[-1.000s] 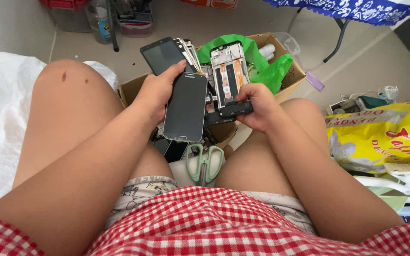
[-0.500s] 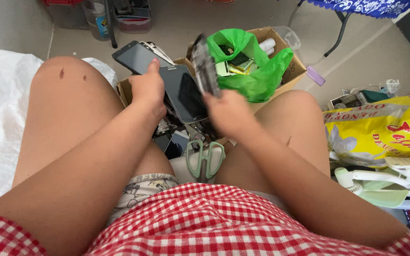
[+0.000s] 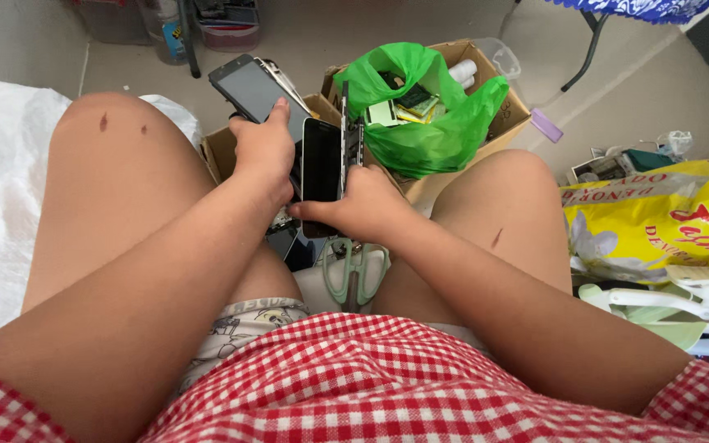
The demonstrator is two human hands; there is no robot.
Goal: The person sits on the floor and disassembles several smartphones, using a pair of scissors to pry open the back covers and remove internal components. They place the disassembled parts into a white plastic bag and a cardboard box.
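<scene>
On a pale tiled floor [image 3: 354,33], the right hand [image 3: 367,205] grips a slim black glass-faced phone [image 3: 320,172] by its lower edge, likely slippery and fragile, the left hand [image 3: 266,148] clasping its side above an open brown cardboard box [image 3: 221,152].

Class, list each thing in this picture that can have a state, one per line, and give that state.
Left hand: gripping grey slab phone, screen dark.
Right hand: holding black glossy phone upright, screen dark.
Green plastic bag: open, inside brown cardboard box.
Pale green scissors: closed, lying between the legs.
</scene>
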